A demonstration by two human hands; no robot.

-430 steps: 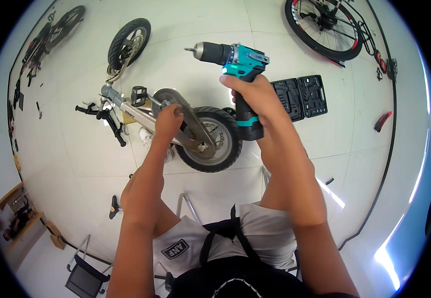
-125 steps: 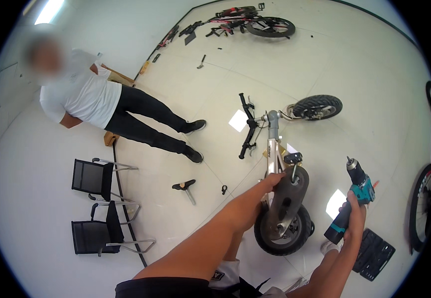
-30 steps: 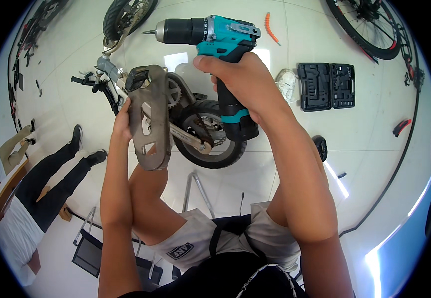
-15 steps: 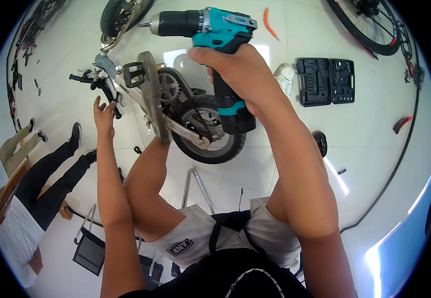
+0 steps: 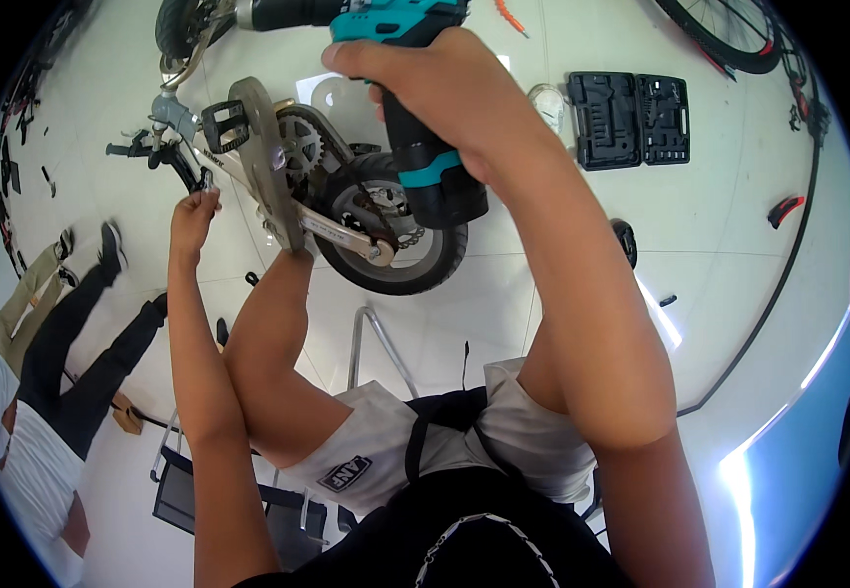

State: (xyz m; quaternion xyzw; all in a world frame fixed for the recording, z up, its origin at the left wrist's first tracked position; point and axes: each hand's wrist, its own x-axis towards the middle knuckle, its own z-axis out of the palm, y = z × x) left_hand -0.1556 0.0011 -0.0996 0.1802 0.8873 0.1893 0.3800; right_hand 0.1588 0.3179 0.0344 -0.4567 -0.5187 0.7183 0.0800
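My right hand (image 5: 435,88) is wrapped round the black handle of a teal and black cordless drill (image 5: 430,176), held high over the bike. The drill points left, and its tip lies beyond the upper edge. Below and left of it is a small bicycle (image 5: 351,235) with a crank, a chain and a fat-tyred wheel, its black pedal (image 5: 224,127) facing me. My left hand (image 5: 193,220) has its fingers closed at the near end of the bike's black handlebar (image 5: 182,167). A small silvery part shows at the fingertips; the fingers partly hide the grip.
An open black tool case (image 5: 631,120) lies on the floor at right, beside a white shoe (image 5: 547,106). A bicycle wheel (image 5: 728,39) is at upper right, an orange curved piece (image 5: 511,17) near the top. Two people are at left. A metal-framed chair (image 5: 175,490) stands lower left.
My left hand has gone from spread fingers to closed ones at the handlebar's end. The drill has moved up and left in view, and the whole scene has shifted up and left.
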